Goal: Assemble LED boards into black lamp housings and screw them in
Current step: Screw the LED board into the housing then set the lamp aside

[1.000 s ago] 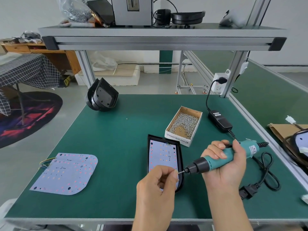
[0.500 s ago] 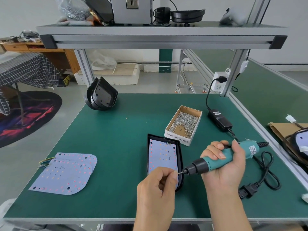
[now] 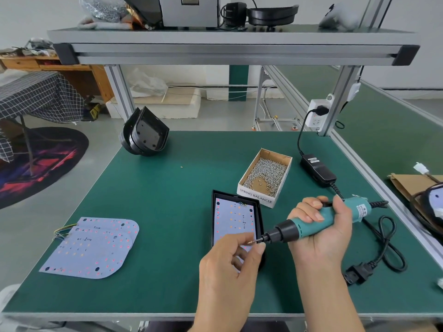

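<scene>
A black lamp housing [image 3: 260, 216] lies on the green mat with a white LED board [image 3: 233, 219] seated inside it. My right hand [image 3: 321, 238] grips a teal electric screwdriver [image 3: 311, 226], held almost level with its bit pointing left. My left hand [image 3: 230, 262] hovers over the near end of the housing and pinches a small screw [image 3: 251, 242] at the bit's tip. A stack of loose LED boards [image 3: 93, 248] lies at the front left. Empty black housings [image 3: 145, 135] stand at the back left.
A cardboard box of screws [image 3: 266, 176] sits just behind the housing. The black power adapter [image 3: 317, 170] and its coiled cable [image 3: 386, 250] lie to the right. A metal shelf [image 3: 235, 44] spans overhead. A wall socket [image 3: 317, 113] hangs on the right post.
My left hand's fingers have opened a little, so the screw now shows at the screwdriver bit. The screwdriver and my right hand stay almost where they were.
</scene>
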`<state>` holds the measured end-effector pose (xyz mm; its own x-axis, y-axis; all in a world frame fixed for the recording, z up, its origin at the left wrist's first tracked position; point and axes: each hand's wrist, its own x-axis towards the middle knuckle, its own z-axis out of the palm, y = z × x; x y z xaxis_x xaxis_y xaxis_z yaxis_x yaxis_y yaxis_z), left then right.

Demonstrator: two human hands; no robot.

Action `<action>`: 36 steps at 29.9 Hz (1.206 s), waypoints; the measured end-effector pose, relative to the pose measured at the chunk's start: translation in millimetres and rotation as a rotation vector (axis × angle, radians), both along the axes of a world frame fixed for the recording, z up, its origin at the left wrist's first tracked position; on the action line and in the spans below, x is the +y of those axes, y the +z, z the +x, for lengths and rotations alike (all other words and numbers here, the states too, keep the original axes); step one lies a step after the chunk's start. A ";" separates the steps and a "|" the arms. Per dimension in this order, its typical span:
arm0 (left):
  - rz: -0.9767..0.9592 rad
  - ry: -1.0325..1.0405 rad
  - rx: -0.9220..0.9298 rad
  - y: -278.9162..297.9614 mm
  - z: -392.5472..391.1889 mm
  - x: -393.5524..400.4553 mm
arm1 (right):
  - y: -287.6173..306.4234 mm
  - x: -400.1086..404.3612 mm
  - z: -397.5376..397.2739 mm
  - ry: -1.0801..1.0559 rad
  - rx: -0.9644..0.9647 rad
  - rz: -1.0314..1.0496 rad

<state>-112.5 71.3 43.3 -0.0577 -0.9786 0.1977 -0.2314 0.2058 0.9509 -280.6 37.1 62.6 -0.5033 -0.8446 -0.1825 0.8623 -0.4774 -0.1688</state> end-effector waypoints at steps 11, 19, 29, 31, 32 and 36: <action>0.144 0.198 -0.411 8.9 37.1 -46.6 | 6.2 -40.5 -27.2 -0.165 0.280 0.103; 0.418 -0.004 -0.578 8.6 20.9 -80.6 | 0.2 -54.7 -27.2 -0.222 0.459 0.236; 0.366 -0.021 -0.567 7.4 13.2 -77.7 | 5.2 -55.3 -13.9 -0.247 0.589 0.217; 0.363 -0.013 -0.568 8.1 12.7 -76.8 | 5.5 -55.8 -12.8 -0.255 0.612 0.230; 0.363 -0.008 -0.567 8.2 12.8 -76.4 | 5.4 -56.1 -12.4 -0.259 0.626 0.236; 0.355 0.002 -0.561 8.5 11.8 -75.2 | 2.9 -57.5 -11.2 -0.272 0.653 0.250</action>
